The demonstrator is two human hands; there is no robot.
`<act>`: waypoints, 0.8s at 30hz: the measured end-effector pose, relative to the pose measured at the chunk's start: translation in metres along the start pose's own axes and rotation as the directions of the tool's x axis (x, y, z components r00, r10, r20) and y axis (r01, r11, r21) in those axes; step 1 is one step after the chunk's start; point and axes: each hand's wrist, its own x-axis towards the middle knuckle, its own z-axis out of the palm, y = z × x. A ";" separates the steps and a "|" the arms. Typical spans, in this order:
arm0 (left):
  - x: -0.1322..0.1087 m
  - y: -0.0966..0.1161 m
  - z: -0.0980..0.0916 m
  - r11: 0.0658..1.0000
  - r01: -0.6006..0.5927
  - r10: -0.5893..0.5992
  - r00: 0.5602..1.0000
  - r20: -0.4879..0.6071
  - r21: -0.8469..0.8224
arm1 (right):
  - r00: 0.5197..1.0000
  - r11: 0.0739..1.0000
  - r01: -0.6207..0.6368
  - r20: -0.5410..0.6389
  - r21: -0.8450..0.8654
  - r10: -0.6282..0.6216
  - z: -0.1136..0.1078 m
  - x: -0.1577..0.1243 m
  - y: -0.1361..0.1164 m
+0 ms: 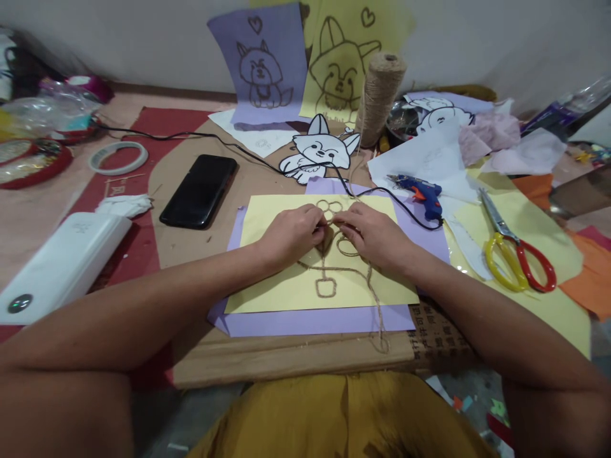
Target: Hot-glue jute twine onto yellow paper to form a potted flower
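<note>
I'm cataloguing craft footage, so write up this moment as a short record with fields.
Left hand: over yellow sheet, at the twine
Right hand: same, close by; exact grips unclear
Twine: loops and small squarish outline on sheet
Under sheet: purple paper
Left of sheet: black phone, tape roll
Right: blue glue gun, scissors
Beyond: twine spool

You wore a plain mustard-yellow garment (305, 420) across your lap, perhaps a skirt or a long top, with a darker crease (345, 401) near its middle. Your left hand (296, 235), right hand (377, 236) and both arms (191, 286) were bare.
</note>
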 end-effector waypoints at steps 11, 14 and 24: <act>0.002 0.001 -0.002 0.999 0.024 -0.024 1.000 0.014 -0.022 | 1.000 1.000 -0.018 0.008 0.015 0.018 0.001 0.002 0.003; 0.002 0.002 -0.003 0.999 0.028 -0.028 0.999 0.022 -0.015 | 0.999 0.997 -0.024 -0.027 0.067 0.026 0.002 0.001 0.006; 0.004 0.002 -0.002 0.999 0.033 -0.033 0.999 -0.002 -0.009 | 0.982 0.982 -0.088 -0.153 0.167 0.114 -0.010 -0.005 0.011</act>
